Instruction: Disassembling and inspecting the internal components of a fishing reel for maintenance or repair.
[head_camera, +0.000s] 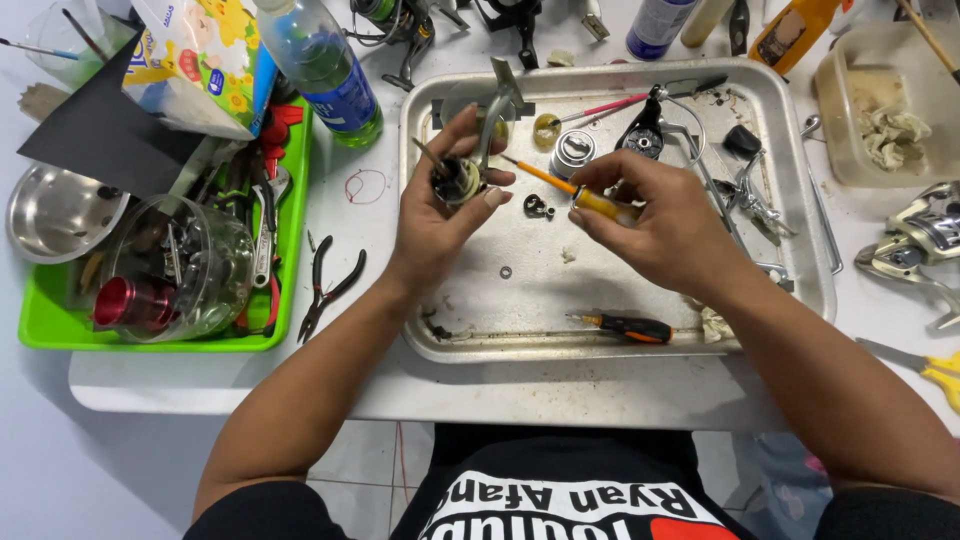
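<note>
Centrally, above a dented metal tray (790, 200) with rounded corners, the left hand (440, 215) was clenched around a small fishing reel body (462, 178), a dark, greasy cylinder with a curved grey metal arm rising from it. The right hand (655, 225) pinched a slim yellow-handled screwdriver (575, 193), its thin shaft angled up-left so the tip lay just beside the reel body. On the tray's scuffed floor lay a small black part (537, 207), a tiny ring washer (506, 272) and, lower down, an orange-and-black screwdriver (625, 326). At the left of the frame, black pliers (328, 285) rested on the pale worktop (350, 220) beside a bright green plastic tray (290, 260) crowded with tools and a clear jar (185, 265).
</note>
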